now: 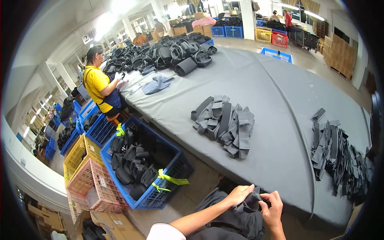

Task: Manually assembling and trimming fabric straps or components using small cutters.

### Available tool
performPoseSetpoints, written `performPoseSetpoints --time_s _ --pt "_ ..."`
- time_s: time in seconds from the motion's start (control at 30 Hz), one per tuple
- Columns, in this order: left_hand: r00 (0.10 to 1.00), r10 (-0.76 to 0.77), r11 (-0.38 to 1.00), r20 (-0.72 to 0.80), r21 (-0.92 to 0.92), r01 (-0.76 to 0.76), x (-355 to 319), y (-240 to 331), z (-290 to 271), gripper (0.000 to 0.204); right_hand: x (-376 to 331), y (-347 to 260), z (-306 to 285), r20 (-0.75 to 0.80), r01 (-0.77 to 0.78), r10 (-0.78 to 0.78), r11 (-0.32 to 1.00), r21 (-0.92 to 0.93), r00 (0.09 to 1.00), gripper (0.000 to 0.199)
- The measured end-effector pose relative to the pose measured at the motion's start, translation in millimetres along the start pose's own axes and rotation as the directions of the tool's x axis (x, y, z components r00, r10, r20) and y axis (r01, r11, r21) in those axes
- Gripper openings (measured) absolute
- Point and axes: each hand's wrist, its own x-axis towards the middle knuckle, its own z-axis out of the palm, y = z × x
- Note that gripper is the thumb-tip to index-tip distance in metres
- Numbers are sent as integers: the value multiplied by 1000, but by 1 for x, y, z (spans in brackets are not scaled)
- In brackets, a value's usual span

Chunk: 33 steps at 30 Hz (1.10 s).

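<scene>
Near the table's front edge, my left hand (pixel 241 195) is closed on a dark grey fabric strip (pixel 251 203), its fingers pressing the upper end. My right hand (pixel 272 207) pinches the same strip from the other side, thumb and fingertips together. The strip looks folded or looped between them; its exact shape is partly hidden by my fingers. Below my hands, dark cloth (pixel 236 222) lies bunched at my lap. Beyond them on the grey-covered table (pixel 276 160) rests a pile of grey fabric strips (pixel 228 126). A larger heap of similar strips (pixel 340 156) lies at the right.
A blue crate (pixel 158 198) of black padded pieces stands left of the table, beside stacked pink (pixel 96 188) and yellow crates (pixel 80 156). A co-worker in a yellow shirt (pixel 96 86) stands at the far left side, near a big heap of black pouches (pixel 160 54).
</scene>
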Motion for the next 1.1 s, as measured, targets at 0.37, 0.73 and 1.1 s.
performPoseSetpoints --time_s 0.37,0.73,1.1 --pt "997 75 991 -8 109 -73 4 -1 -1 53 4 5 4 15 131 -130 987 -89 991 19" --pt "988 124 982 -86 156 -110 3 9 -15 55 13 4 17 81 -124 102 927 354 991 26" --pt "935 241 963 -262 183 -197 1 37 -41 42 12 -31 51 75 -326 353 735 594 932 16"
